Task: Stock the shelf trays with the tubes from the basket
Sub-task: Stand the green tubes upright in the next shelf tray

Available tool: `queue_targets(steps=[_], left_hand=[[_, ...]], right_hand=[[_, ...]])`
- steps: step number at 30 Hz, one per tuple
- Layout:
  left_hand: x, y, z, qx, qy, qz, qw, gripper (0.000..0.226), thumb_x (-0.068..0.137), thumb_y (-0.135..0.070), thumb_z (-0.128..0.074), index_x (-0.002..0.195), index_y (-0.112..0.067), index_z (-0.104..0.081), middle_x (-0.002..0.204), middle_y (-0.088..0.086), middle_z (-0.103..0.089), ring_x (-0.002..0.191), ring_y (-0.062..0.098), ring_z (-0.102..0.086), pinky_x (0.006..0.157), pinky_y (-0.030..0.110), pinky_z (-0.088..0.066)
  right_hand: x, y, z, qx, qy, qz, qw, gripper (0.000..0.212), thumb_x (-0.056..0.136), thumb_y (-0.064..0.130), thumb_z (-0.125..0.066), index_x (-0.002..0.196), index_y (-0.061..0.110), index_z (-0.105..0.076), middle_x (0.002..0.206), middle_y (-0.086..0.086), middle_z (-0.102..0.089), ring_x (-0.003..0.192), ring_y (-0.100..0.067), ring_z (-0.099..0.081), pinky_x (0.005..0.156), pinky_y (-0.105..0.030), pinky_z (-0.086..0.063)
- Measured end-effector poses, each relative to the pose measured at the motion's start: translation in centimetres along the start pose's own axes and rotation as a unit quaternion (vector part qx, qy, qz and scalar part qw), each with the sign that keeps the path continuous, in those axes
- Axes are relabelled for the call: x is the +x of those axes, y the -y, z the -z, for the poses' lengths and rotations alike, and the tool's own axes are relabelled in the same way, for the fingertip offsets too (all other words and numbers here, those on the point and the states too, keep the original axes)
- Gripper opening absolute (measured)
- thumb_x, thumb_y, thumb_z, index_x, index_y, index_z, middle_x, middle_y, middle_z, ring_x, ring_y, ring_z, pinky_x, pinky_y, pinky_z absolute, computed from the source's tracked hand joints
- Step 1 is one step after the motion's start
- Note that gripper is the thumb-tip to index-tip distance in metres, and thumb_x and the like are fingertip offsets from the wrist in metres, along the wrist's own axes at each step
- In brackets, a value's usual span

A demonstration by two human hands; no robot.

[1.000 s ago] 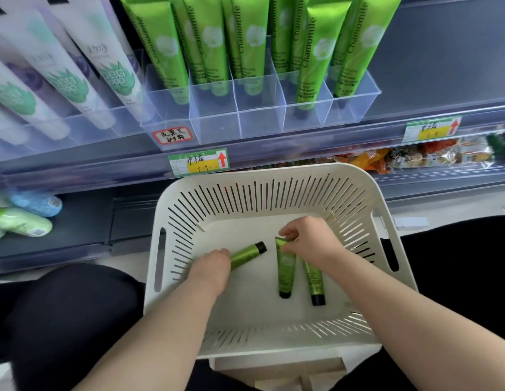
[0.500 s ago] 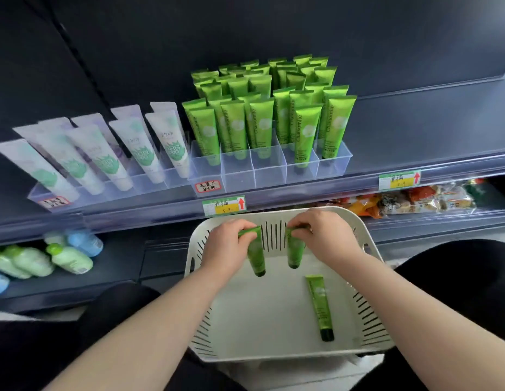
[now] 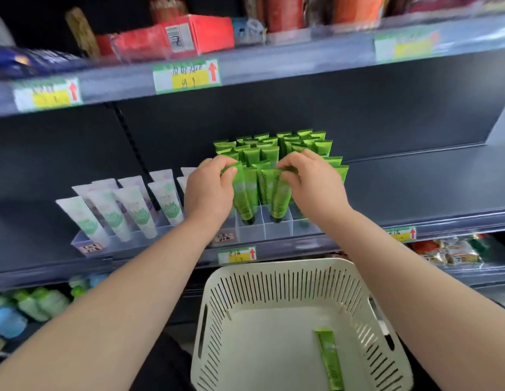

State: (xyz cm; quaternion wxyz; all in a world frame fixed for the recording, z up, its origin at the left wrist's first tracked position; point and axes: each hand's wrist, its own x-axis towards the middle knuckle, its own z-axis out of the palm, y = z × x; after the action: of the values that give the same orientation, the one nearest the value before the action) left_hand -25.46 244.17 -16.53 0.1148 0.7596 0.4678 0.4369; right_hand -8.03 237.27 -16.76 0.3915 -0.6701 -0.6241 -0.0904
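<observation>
My left hand pinches the flat top end of a green tube, whose black cap sits low in a front slot of the clear divided tray. My right hand pinches another green tube the same way, cap down in the neighbouring slot. Behind them the tray holds several upright green tubes. One green tube lies flat in the white slotted basket below my arms.
A second clear tray with several white tubes stands to the left on the same dark shelf. Price labels line the shelf edges. Red boxes sit on the shelf above; bottles and snack packs lie below.
Both hands rose from the basket to the shelf, each carrying a green tube, and lowered the tubes cap first into front tray slots. My view tilted upward.
</observation>
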Motion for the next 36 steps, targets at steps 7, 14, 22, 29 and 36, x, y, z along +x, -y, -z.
queue_targets(steps=[7,14,22,29,36], left_hand=[[1.8,0.8,-1.0,0.036,0.016,0.017,0.999,0.021,0.099,-0.021,-0.049,0.111,-0.023,-0.066,0.103,-0.006,-0.060,0.087,0.011,-0.049,0.073,0.025,-0.033],[2.2,2.3,-3.3,0.053,0.079,0.015,0.995,0.024,0.100,-0.018,-0.048,0.114,-0.022,-0.067,0.113,-0.001,-0.063,0.093,0.015,-0.053,0.074,0.030,-0.041],[3.3,3.0,-5.8,0.091,0.130,0.016,0.987,0.025,0.098,-0.014,-0.049,0.114,-0.022,-0.067,0.112,0.004,-0.067,0.099,0.025,-0.059,0.073,0.029,-0.042],[3.4,2.4,-5.7,0.108,0.135,0.027,0.985,0.023,0.099,-0.016,-0.049,0.114,-0.023,-0.065,0.118,0.002,-0.064,0.103,0.023,-0.059,0.078,0.034,-0.049],[3.1,1.1,-3.8,0.098,0.127,0.019,0.987,0.022,0.098,-0.018,-0.052,0.117,-0.018,-0.064,0.119,0.001,-0.062,0.107,0.021,-0.058,0.089,0.041,-0.050]], right_hand=[[2.3,-0.8,-4.6,-0.079,0.079,0.012,0.994,0.023,0.093,0.013,-0.051,0.111,0.022,-0.062,0.102,-0.001,-0.061,0.091,-0.027,-0.058,0.070,-0.032,-0.038],[2.6,-2.0,-6.5,-0.133,0.106,0.009,0.985,0.031,0.090,0.007,-0.051,0.115,0.023,-0.059,0.104,-0.001,-0.060,0.099,-0.026,-0.054,0.073,-0.034,-0.031],[2.6,-1.8,-6.3,-0.148,0.107,0.044,0.982,0.037,0.091,0.005,-0.050,0.122,0.025,-0.056,0.112,-0.001,-0.061,0.106,-0.025,-0.049,0.079,-0.037,-0.035],[1.9,-1.8,-5.6,-0.145,0.081,0.066,0.984,0.036,0.092,0.007,-0.051,0.123,0.024,-0.056,0.115,0.000,-0.059,0.108,-0.026,-0.047,0.079,-0.036,-0.036],[0.8,-1.4,-5.0,-0.152,0.062,0.076,0.984,0.038,0.090,0.004,-0.053,0.123,0.023,-0.058,0.119,0.000,-0.058,0.108,-0.026,-0.046,0.080,-0.038,-0.038]])
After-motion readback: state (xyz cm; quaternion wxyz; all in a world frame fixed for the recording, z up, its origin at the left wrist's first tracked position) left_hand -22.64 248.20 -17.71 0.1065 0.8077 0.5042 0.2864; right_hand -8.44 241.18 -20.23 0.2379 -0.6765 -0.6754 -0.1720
